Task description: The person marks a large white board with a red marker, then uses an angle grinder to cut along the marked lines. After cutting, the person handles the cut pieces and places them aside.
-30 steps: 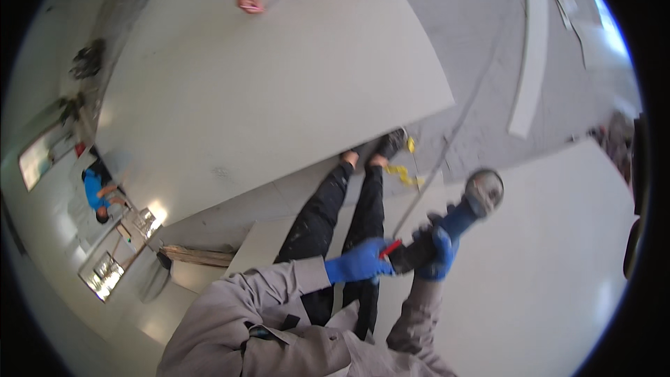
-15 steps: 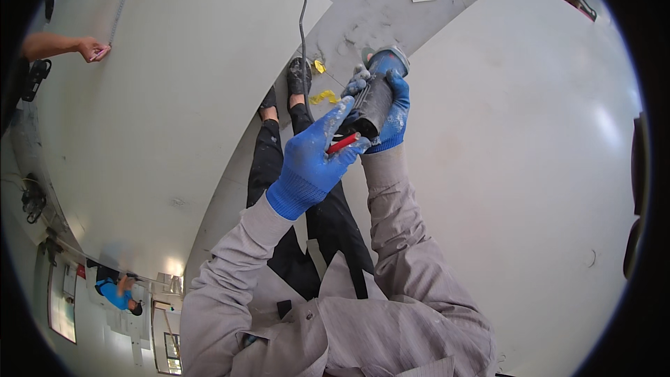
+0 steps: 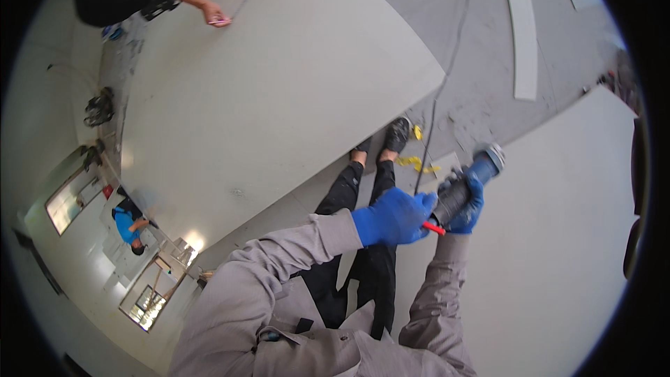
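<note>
My right hand (image 3: 470, 204), in a blue work glove, is wrapped round the dark body of an angle grinder (image 3: 453, 198). The grinder's blue head and grey guard point away to the far right. My left hand (image 3: 391, 217), gloved the same way, is closed at the grinder's rear end. A slim red stick, pen-like in shape (image 3: 434, 227), sticks out of its grip; its other end is hidden. Whether the left fingers also press on the grinder cannot be made out. A dark cable (image 3: 447, 77) runs over the floor towards the tool.
Large pale panels lie left (image 3: 279, 105) and right (image 3: 551, 216) of my legs. At far left another person's hand (image 3: 213, 12) holds a small pink thing at a dark line on the panel. White strips (image 3: 525, 42) and yellow scraps (image 3: 413, 162) lie on the floor. A person in blue (image 3: 126, 226) is farther off.
The view has swung left, so panels, legs and hands appear farther right and lower. More of the other person shows. Both hands keep their hold, on the grinder and the red stick.
</note>
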The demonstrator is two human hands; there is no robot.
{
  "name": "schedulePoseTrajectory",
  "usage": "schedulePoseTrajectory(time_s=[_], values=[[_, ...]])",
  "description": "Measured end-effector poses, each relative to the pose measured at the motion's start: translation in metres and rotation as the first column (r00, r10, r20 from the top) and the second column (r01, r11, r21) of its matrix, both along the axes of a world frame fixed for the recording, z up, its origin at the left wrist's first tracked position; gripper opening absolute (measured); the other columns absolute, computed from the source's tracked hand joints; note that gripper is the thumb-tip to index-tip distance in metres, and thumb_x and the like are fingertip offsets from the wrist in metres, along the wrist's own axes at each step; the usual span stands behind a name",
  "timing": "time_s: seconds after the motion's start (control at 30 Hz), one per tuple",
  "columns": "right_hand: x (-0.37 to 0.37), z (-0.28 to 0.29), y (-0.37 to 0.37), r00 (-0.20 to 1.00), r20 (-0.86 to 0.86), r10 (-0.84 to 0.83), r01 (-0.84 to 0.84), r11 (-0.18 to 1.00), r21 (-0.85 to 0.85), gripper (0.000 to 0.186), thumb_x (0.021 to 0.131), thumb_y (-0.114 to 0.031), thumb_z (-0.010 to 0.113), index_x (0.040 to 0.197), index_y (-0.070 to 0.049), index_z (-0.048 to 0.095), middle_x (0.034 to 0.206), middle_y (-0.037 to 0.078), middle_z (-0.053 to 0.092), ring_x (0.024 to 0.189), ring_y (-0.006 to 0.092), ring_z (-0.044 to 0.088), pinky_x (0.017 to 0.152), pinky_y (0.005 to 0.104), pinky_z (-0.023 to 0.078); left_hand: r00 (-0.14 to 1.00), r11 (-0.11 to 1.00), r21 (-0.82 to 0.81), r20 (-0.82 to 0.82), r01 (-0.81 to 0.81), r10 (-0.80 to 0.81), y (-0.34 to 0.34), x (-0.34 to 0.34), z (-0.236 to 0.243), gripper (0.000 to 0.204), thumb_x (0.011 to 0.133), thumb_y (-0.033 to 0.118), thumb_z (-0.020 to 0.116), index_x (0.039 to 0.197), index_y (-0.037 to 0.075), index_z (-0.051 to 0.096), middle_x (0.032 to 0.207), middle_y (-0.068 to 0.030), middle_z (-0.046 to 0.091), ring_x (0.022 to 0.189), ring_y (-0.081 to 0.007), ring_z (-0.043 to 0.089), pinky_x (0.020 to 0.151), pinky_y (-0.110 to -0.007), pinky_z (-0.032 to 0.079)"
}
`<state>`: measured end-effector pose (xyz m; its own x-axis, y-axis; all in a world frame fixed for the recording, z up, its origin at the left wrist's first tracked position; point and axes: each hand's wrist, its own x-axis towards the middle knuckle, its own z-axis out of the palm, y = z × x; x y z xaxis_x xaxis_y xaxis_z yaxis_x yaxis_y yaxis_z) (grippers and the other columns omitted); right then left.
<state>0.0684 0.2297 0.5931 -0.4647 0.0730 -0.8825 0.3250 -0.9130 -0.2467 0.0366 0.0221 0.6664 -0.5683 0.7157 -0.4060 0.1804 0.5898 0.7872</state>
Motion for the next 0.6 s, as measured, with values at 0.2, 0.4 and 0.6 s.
schedulePoseTrajectory(time_s=[0.2, 0.4, 0.6], values=[[-0.016, 0.015, 0.001, 0.974, 0.048, 0.222, -0.224, 0.905, 0.36, 0.038, 0.091, -0.019, 0.07, 0.121, 0.002, 0.063, 0.103, 0.016, 0.071, 0.079, 0.0244, 0.071, 0.069, 0.0362, 0.062, 0.991, 0.999, 0.015, 0.133, -0.031, 0.029, 0.006, 0.007, -0.014, 0.07, 0.09, 0.032, 0.074, 0.135, -0.012, 0.045, 0.098, -0.0243, 0.067, 0.076, -0.0366, 0.073, 0.062, -0.043, 0.056], [-0.029, 0.022, 0.018, 0.918, 0.103, 0.384, -0.364, 0.709, 0.604, 0.037, 0.087, -0.011, 0.074, 0.119, 0.004, 0.064, 0.096, 0.014, 0.07, 0.075, 0.0235, 0.07, 0.069, 0.0354, 0.061, 0.92, 0.971, 0.073, 0.341, -0.229, 0.192, 0.027, 0.02, -0.03, 0.061, 0.09, 0.025, 0.071, 0.137, -0.007, 0.047, 0.095, -0.0289, 0.068, 0.08, -0.0434, 0.07, 0.067, -0.05, 0.055], [-0.047, 0.027, 0.034, 0.767, 0.322, 0.556, -0.534, 0.273, 0.8, 0.057, 0.081, -0.011, 0.079, 0.131, 0.004, 0.056, 0.109, 0.017, 0.068, 0.089, 0.0264, 0.069, 0.079, 0.0368, 0.059, 0.813, 0.836, 0.187, 0.416, -0.516, 0.408, 0.06, 0.051, -0.068, 0.059, 0.091, 0.026, 0.072, 0.144, 0.005, 0.054, 0.099, -0.0226, 0.072, 0.083, -0.0421, 0.071, 0.072, -0.047, 0.056]])
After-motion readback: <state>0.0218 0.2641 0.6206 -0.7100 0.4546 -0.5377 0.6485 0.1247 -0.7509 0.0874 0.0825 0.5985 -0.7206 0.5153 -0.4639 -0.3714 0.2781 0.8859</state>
